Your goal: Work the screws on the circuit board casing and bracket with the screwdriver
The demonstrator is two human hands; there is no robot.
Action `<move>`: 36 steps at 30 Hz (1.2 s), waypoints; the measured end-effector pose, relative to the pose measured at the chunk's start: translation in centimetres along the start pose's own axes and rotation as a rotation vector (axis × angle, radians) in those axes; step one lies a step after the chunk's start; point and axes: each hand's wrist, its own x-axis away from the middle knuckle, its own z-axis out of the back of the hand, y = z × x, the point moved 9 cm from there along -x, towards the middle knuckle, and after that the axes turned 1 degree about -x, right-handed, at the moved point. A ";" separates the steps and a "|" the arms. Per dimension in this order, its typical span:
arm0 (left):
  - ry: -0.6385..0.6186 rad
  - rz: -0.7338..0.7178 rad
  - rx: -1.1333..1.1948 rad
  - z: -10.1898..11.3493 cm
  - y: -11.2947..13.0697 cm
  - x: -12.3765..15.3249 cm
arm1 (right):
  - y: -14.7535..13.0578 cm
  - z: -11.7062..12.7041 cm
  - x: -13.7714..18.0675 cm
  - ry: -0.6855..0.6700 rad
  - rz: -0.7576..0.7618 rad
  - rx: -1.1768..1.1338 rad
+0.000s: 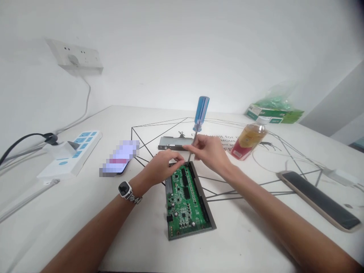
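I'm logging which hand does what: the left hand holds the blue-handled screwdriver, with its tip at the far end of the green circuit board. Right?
Not quite: the head view shows the right hand holding the blue-handled screwdriver, with its tip at the far end of the green circuit board.
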 end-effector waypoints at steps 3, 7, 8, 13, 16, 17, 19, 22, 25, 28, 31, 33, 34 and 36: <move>0.006 -0.008 0.003 0.1 0.2 0.0 | -0.5 -0.5 0.1 -0.091 0.052 -0.069; -0.005 -0.013 -0.009 0.1 0.4 0.1 | -0.5 -1.7 0.5 -0.273 0.012 -0.263; -0.010 -0.009 -0.013 0.1 0.4 0.1 | -0.3 -1.4 0.4 -0.229 -0.004 -0.246; -0.015 -0.003 -0.028 0.2 0.5 -0.1 | -0.5 -0.4 0.1 -0.083 0.016 -0.132; -0.009 -0.028 -0.040 0.3 0.9 -0.1 | -1.0 -1.3 0.4 -0.262 0.053 -0.204; -0.003 -0.027 -0.037 0.3 0.9 -0.1 | -1.1 -1.4 0.5 -0.296 0.051 -0.218; 0.018 -0.022 -0.010 0.4 1.0 -0.1 | -0.8 -1.1 0.4 -0.237 0.029 -0.188; 0.042 -0.011 0.037 0.0 1.3 -0.2 | -0.5 0.0 0.3 -0.018 0.023 -0.052; 0.095 0.050 0.050 -0.5 1.4 -0.7 | -1.0 -0.6 0.5 -0.034 0.070 -0.013; 0.173 0.106 0.125 -0.6 1.3 -1.3 | -1.7 -1.1 0.7 -0.170 0.131 -0.035; 0.160 0.083 0.240 -0.8 1.7 -1.7 | -2.0 -0.3 0.6 -0.216 0.123 -0.094; 0.102 0.072 0.272 -1.0 2.0 -1.9 | -1.9 0.1 0.5 -0.221 0.088 -0.167; 0.069 0.066 0.282 -1.2 2.1 -1.9 | -1.8 0.4 0.5 -0.205 0.076 -0.198; 0.025 0.045 0.313 -1.4 2.4 -2.0 | -1.5 0.8 0.2 -0.125 0.061 -0.226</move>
